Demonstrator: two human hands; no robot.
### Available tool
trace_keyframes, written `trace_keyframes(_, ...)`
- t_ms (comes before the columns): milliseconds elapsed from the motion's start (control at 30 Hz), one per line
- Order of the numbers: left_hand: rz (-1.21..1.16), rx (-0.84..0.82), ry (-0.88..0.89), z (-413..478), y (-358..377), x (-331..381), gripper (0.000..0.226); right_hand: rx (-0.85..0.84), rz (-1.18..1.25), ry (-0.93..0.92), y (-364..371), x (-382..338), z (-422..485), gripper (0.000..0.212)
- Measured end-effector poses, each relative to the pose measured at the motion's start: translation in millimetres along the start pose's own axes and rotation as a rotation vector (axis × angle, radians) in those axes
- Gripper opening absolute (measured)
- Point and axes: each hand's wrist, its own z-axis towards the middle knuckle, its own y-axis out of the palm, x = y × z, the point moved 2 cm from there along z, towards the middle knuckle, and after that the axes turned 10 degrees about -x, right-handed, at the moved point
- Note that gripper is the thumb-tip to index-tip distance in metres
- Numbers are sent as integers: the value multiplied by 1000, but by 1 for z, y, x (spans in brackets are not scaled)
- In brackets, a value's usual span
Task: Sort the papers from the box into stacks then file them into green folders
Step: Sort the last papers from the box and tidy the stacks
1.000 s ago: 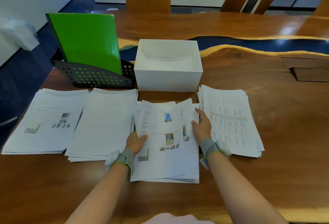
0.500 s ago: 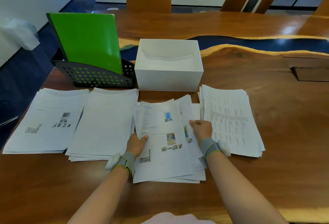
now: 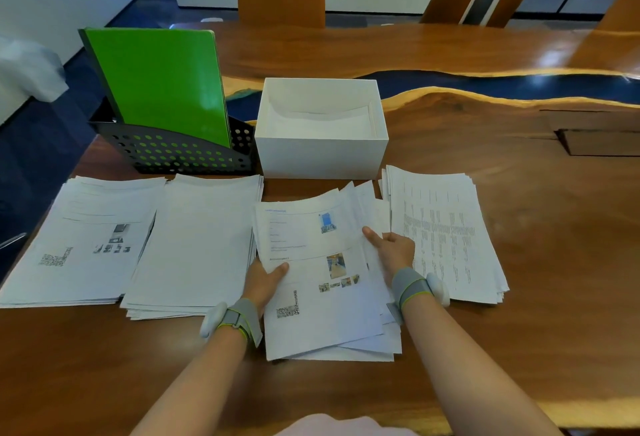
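Several paper stacks lie in a row on the wooden table. My left hand (image 3: 265, 281) grips the left edge of the loose middle stack (image 3: 322, 297), thumb on top of its top sheet with photos and a QR code. My right hand (image 3: 393, 250) grips the stack's right edge, thumb on top. A stack of table-printed sheets (image 3: 446, 231) lies to the right. Left of the middle stack lie a plain stack (image 3: 201, 238) and a stack with a QR code (image 3: 83, 238). The white box (image 3: 322, 130) stands behind. Green folders (image 3: 156, 85) stand in a black perforated rack (image 3: 173, 155).
The table's front edge runs just below my forearms. A dark recessed hatch (image 3: 599, 141) sits in the table at the right. A blue resin band (image 3: 485, 80) crosses the tabletop behind the box. Chairs stand beyond the far edge.
My right hand slid from the top of the middle stack to its right edge and now grips it. The sheets fanned out and turned slightly. My left hand kept its hold.
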Motion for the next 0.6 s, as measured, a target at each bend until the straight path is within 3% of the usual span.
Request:
trace_keyframes(67, 154, 97, 46, 2, -11, 10, 37, 59, -44, -11, -3, 2, 2, 47)
trace_keyframes(167, 258, 219, 30, 8, -34, 21, 32, 131, -99, -19, -8, 2, 2, 17)
trace_keyframes(367, 241, 283, 12, 15, -63, 21, 31, 121, -203, -32, -14, 8, 6, 10)
trace_keyframes(600, 112, 139, -31, 14, -39, 10, 31, 4, -195, -44, -1, 12, 2, 17)
